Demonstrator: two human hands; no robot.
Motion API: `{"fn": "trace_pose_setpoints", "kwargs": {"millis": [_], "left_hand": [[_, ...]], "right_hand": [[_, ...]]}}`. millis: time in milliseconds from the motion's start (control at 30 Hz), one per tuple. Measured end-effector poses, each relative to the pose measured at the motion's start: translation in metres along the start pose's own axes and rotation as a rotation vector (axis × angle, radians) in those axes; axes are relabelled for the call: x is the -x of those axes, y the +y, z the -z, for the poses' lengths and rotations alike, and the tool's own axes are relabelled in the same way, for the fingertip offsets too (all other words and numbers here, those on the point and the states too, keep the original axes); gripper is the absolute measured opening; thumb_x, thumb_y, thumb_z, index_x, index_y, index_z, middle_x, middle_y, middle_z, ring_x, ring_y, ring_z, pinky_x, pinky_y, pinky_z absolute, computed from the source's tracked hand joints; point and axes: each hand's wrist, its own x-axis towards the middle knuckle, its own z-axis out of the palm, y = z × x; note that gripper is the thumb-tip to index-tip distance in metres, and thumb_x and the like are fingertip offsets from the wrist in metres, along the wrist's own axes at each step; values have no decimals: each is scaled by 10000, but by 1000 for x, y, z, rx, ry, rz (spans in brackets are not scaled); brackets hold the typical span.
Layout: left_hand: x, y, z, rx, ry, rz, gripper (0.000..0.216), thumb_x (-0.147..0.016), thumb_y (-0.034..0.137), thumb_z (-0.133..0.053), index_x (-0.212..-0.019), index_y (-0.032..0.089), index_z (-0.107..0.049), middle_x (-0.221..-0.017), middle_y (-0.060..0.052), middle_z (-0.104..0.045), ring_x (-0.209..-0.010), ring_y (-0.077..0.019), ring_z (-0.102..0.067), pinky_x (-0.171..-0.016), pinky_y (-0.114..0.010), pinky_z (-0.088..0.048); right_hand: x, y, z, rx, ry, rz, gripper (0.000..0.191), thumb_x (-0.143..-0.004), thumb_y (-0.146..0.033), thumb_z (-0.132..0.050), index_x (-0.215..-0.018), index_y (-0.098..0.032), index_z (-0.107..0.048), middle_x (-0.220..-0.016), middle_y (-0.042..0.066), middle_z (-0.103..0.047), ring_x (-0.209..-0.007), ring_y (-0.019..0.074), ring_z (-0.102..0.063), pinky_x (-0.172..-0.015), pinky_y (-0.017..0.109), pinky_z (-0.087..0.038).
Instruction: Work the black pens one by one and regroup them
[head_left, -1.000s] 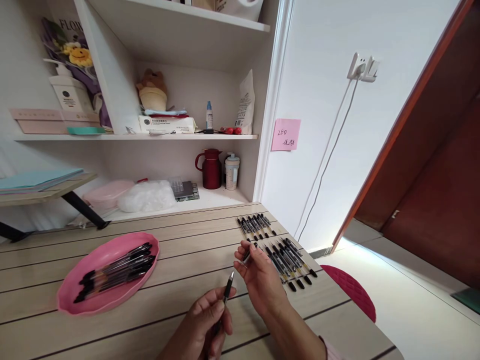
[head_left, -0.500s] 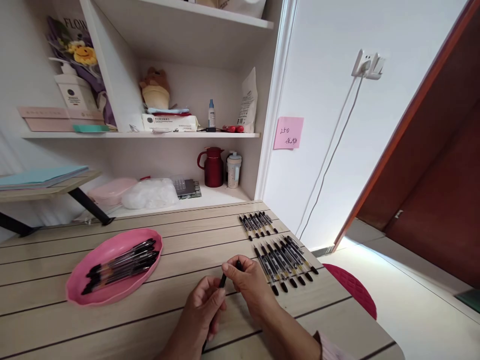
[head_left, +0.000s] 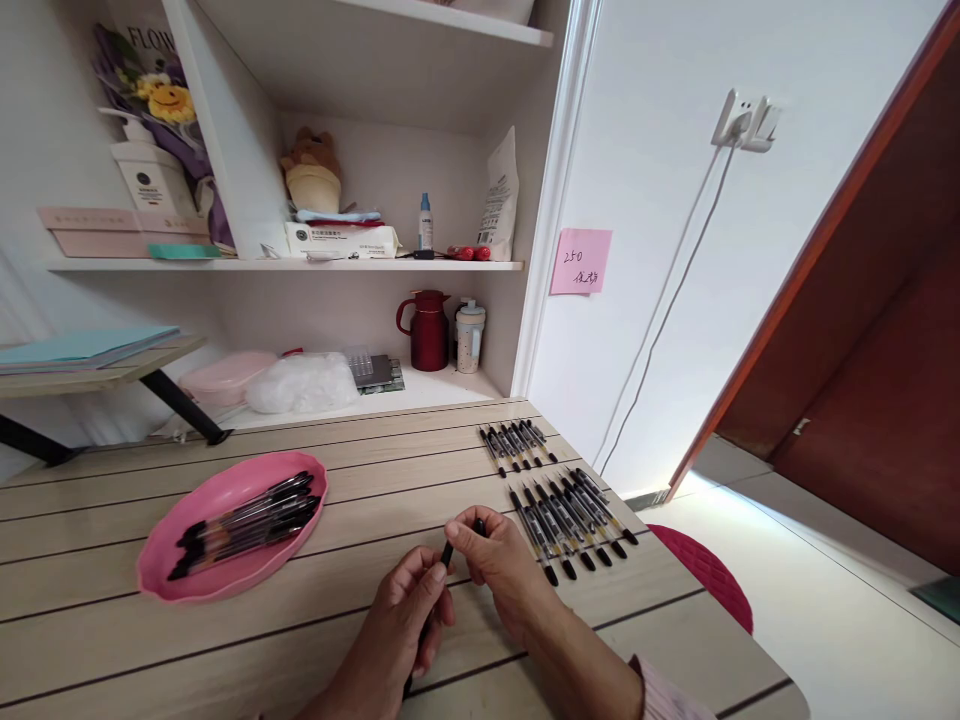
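A black pen [head_left: 448, 552] is held between my hands above the near middle of the table. My left hand [head_left: 411, 612] is closed around its barrel, and the lower end shows below my fingers. My right hand [head_left: 501, 568] pinches near the upper end with thumb and fingers. A small black piece [head_left: 478, 525] pokes out beyond the right fingers; whether it is a pen cap or part of the same pen I cannot tell. Right of my hands lies a row of several clear-barrelled pens [head_left: 559, 520]. Behind it is a second row of pen parts [head_left: 517, 447].
To the left, a pink oval tray [head_left: 161, 582] holds several black-ended pens [head_left: 251, 520]. The striped wooden table [head_left: 300, 650] meets a white shelf with a red jug [head_left: 429, 335] and a cup [head_left: 469, 340]. A red stool [head_left: 701, 570] stands beyond the right table edge.
The view has shifted slightly. Both hands keep nearly the same grip on the pen, and the tray and pen rows have not moved on the table.
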Motion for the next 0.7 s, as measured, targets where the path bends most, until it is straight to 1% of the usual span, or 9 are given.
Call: {"fn": "trace_pose_setpoints", "kwargs": {"millis": [100, 200, 267, 367, 400, 533, 667, 700], "left_hand": [[0, 1, 0, -5, -21, 2, 286, -762, 477, -473, -818, 196, -480, -586, 62, -483, -311, -11, -277, -313, -158, -144], [1, 2, -1, 2, -22, -7, 290, -765, 479, -467, -827, 196, -479, -576, 64, -473, -306, -11, -267, -309, -160, -136], [1, 3, -1, 8, -16, -10, 291, -766, 481, -465, -829, 197, -475, -576, 64, -474, -307, -10, -263, -309, -161, -134], [1, 2, 0, 6, -10, -14, 285, -770, 478, -463, -824, 198, -468, -583, 62, -479, -315, -10, -266, -312, -159, -138], [1, 1, 0, 5, -9, -15, 283, -772, 477, -461, -824, 198, -467, -585, 62, -479, -315, -9, -265, -312, -158, -135], [1, 1, 0, 11, -10, -12, 283, -775, 473, -456, -830, 195, -466, -580, 63, -472, -309, -9, -256, -308, -160, -127], [1, 2, -1, 9, -4, -10, 279, -772, 473, -462, -806, 195, -463, -575, 64, -472, -307, -7, -250, -307, -158, -125], [1, 2, -1, 8, -7, -9, 277, -774, 471, -460, -803, 196, -462, -575, 65, -472, -306, -6, -250, -308, -159, -121]], "right_hand": [[1, -2, 0, 5, -43, 7, 325, -539, -400, -737, -595, -136, -555, -452, -67, -437, -388, 28, -289, -388, 194, -181], [3, -3, 1, -66, -102, -26, 323, -606, -432, -687, -691, -137, -587, -480, -59, -469, -376, 26, -290, -386, 191, -182], [4, -3, 0, -84, -99, -44, 326, -627, -448, -667, -687, -142, -568, -471, -63, -465, -363, 23, -286, -380, 188, -169], [3, -3, 0, -65, -69, -38, 321, -574, -401, -716, -605, -143, -529, -423, -77, -423, -357, 20, -274, -375, 188, -154], [3, -3, 0, -62, -73, -36, 313, -559, -379, -730, -602, -138, -535, -431, -74, -432, -361, 19, -278, -376, 188, -159], [3, -4, 0, -107, -93, -39, 309, -594, -386, -707, -725, -133, -588, -558, -43, -532, -363, 11, -300, -373, 187, -169], [3, -3, -1, -92, -85, -41, 294, -576, -369, -723, -636, -136, -554, -450, -66, -469, -349, 15, -286, -362, 183, -149], [3, -3, -1, -93, -92, -39, 288, -569, -356, -729, -632, -131, -560, -458, -62, -476, -353, 15, -288, -362, 182, -154]]}}
